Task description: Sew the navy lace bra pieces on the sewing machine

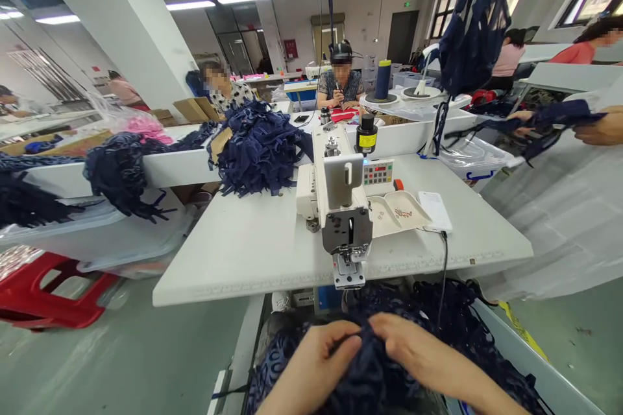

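Observation:
Low in front of the sewing machine [343, 207], my left hand [326, 356] and my right hand [403, 340] come close together. Both pinch a dark navy fabric piece [367, 369] between thumb and fingers, over my lap. Its exact shape is blurred, and the part between the fingertips is hardly visible. Beneath and around the hands lies more navy patterned fabric [277, 356]. A heap of navy strappy pieces [457, 318] spreads to the right, under the table edge. The machine's presser foot [349, 275] sits just above and beyond my fingers, touching neither hand.
A pile of navy strips [263, 149] lies on the white table [233, 246], left of the machine. Right of it are a small parts tray [399, 211] and a white power bank [435, 211] with a cable. A co-worker's hand [601, 126] holds navy straps at right. A red stool [58, 292] stands left.

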Action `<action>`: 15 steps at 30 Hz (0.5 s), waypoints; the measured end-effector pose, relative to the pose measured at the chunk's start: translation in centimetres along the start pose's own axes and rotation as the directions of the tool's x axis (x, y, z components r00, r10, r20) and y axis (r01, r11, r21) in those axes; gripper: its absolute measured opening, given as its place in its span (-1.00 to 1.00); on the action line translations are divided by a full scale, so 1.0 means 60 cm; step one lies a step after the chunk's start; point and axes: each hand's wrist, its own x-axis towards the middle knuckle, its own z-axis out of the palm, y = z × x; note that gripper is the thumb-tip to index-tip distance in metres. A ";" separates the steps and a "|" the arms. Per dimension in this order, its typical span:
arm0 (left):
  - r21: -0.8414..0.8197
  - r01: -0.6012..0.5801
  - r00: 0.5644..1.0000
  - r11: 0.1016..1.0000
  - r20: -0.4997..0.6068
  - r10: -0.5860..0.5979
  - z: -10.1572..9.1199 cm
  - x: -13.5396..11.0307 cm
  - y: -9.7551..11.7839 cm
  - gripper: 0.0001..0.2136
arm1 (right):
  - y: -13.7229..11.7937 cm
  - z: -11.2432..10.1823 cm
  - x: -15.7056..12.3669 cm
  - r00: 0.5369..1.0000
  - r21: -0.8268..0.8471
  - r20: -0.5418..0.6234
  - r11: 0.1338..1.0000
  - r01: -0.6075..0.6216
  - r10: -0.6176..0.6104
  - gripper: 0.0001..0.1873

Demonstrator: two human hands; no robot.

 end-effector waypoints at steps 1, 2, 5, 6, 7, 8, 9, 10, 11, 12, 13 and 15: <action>0.030 -0.034 0.999 0.999 0.006 0.033 0.008 0.006 0.014 -0.78 | -0.013 0.010 0.005 1.000 0.042 -0.014 0.999 0.009 -0.008 -0.50; 0.057 -0.072 0.997 0.996 -0.004 0.072 0.014 0.010 0.027 -0.79 | -0.020 0.018 0.011 0.999 0.082 -0.048 0.997 0.011 -0.007 -0.47; 0.132 -0.139 0.987 0.981 -0.068 0.149 0.020 0.016 0.055 -0.80 | -0.030 0.024 0.031 0.970 0.226 -0.234 0.974 -0.014 0.069 -0.52; 0.151 -0.138 0.984 0.979 -0.091 0.152 0.019 0.017 0.059 -0.80 | -0.033 0.021 0.038 0.953 0.270 -0.287 0.963 -0.021 0.101 -0.57; 0.168 -0.126 0.982 0.978 -0.122 0.147 0.017 0.019 0.061 -0.81 | -0.035 0.017 0.046 0.936 0.311 -0.325 0.950 -0.029 0.135 -0.61; 0.192 -0.110 0.977 0.975 -0.158 0.142 0.014 0.022 0.061 -0.82 | -0.038 0.012 0.055 0.919 0.349 -0.356 0.937 -0.035 0.167 -0.63; 0.228 -0.100 0.968 0.968 -0.204 0.148 0.012 0.026 0.059 -0.84 | -0.040 0.008 0.064 0.905 0.377 -0.379 0.925 -0.040 0.194 -0.63; 0.281 -0.098 0.950 0.955 -0.258 0.173 0.009 0.031 0.055 -0.85 | -0.042 0.004 0.075 0.895 0.392 -0.394 0.919 -0.042 0.209 -0.62; 0.351 -0.092 0.928 0.932 -0.310 0.208 0.007 0.036 0.049 -0.85 | -0.042 0.002 0.086 0.885 0.391 -0.412 0.919 -0.043 0.217 -0.61; 0.435 -0.079 0.899 0.897 -0.358 0.253 0.005 0.042 0.042 -0.85 | -0.040 0.002 0.098 0.874 0.371 -0.438 0.928 -0.040 0.212 -0.60; 0.524 -0.060 0.864 0.850 -0.400 0.307 0.003 0.049 0.033 -0.84 | -0.036 0.003 0.111 0.859 0.331 -0.474 0.943 -0.029 0.193 -0.60; 0.682 -0.004 0.769 0.731 -0.465 0.438 0.002 0.061 0.013 -0.82 | -0.024 0.009 0.136 0.818 0.225 -0.559 0.974 -0.004 0.132 -0.64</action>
